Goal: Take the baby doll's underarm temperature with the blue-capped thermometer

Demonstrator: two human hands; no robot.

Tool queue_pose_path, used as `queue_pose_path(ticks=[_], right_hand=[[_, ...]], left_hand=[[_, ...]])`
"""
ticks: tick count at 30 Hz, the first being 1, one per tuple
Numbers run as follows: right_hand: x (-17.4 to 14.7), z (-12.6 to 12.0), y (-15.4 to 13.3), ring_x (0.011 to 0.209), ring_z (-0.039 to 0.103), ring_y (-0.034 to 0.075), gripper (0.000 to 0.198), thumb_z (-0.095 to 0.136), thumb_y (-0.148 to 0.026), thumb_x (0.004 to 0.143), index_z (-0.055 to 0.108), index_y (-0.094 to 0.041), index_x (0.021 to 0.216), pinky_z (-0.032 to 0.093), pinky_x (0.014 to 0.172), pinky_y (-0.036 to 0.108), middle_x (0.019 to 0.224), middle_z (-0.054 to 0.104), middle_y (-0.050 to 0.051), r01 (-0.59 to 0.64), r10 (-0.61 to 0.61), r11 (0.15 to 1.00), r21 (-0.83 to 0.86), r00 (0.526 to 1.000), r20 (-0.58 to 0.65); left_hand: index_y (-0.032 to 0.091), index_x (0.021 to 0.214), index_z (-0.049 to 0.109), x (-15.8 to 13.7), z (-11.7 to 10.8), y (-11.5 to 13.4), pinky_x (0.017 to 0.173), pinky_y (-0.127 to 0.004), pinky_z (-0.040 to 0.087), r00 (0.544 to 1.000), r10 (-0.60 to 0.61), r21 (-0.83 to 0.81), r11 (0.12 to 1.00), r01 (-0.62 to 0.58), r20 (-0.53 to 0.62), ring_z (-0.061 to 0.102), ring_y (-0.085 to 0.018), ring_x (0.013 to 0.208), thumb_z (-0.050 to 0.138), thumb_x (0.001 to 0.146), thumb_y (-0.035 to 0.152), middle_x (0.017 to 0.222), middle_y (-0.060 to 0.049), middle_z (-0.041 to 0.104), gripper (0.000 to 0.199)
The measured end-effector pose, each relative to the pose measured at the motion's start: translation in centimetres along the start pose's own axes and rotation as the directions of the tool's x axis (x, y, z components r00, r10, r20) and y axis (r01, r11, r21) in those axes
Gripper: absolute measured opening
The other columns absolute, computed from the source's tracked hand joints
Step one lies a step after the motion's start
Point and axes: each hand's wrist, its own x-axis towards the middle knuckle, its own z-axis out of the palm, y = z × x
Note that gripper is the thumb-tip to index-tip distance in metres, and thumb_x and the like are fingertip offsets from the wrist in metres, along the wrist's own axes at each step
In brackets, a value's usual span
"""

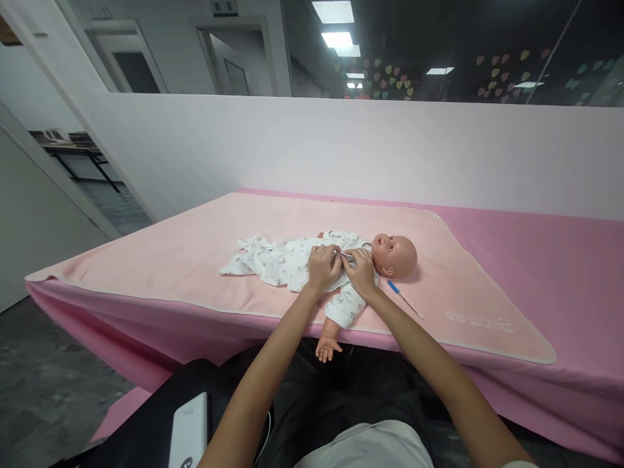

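A baby doll [396, 255] lies on its back, its bald head to the right. It wears a white patterned gown [277, 259] that spreads out flat to the left. Over the doll's chest, my left hand [324, 265] and my right hand [361, 272] meet, fingers pinched on the gown's front. A small greyish strip shows between the fingertips, too small to make out as cloth edge or fastening. The doll's near arm [329, 341] hangs past the table's front edge, between my forearms. Close to my right wrist lies a thin stick-like tool with a blue handle [393, 286].
A peach mat [185, 247] covers much of the table, over a pink cloth [575, 279]. A white wall [390, 156] with glass above it stands behind. A white device [189, 429] with a cable rests on my lap at the lower left.
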Motion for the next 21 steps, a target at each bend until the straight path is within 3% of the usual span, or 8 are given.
queue_pose_path(ticks=[9,16,21], right_hand=[[0.0,0.1,0.0,0.074,0.053,0.017,0.01,0.052,-0.022,0.081,0.059,-0.019,0.074,0.036,0.072,0.029,0.072,0.062,0.002,0.003,-0.003,1.0,0.004,1.0,-0.014],[0.0,0.1,-0.1,0.073,0.052,0.017,0.014,0.049,-0.025,0.084,0.059,-0.019,0.075,0.035,0.071,0.029,0.072,0.062,0.002,0.027,-0.027,1.0,0.011,0.999,-0.019],[0.1,0.1,-0.1,0.073,0.052,0.017,0.016,0.047,-0.025,0.085,0.059,-0.019,0.076,0.035,0.07,0.029,0.073,0.062,0.002,0.034,-0.034,0.999,0.018,0.999,-0.039]], left_hand=[[0.019,0.073,0.053,0.1,-0.1,-0.1,0.069,-0.032,0.035,1.0,-0.003,-0.035,0.999,0.003,0.011,0.05,-0.017,0.065,0.045,0.07,0.014,0.064,-0.001,0.056,0.01],[0.019,0.077,0.053,-0.1,0.2,-0.3,0.071,-0.031,0.035,0.999,-0.018,0.066,0.998,0.02,-0.03,0.051,-0.017,0.068,0.045,0.076,0.016,0.068,-0.002,0.059,0.009],[0.018,0.081,0.054,-0.4,-1.5,-2.7,0.07,-0.031,0.036,0.989,0.124,0.158,0.978,-0.136,0.082,0.051,-0.018,0.072,0.044,0.081,0.024,0.074,-0.004,0.059,0.012]])
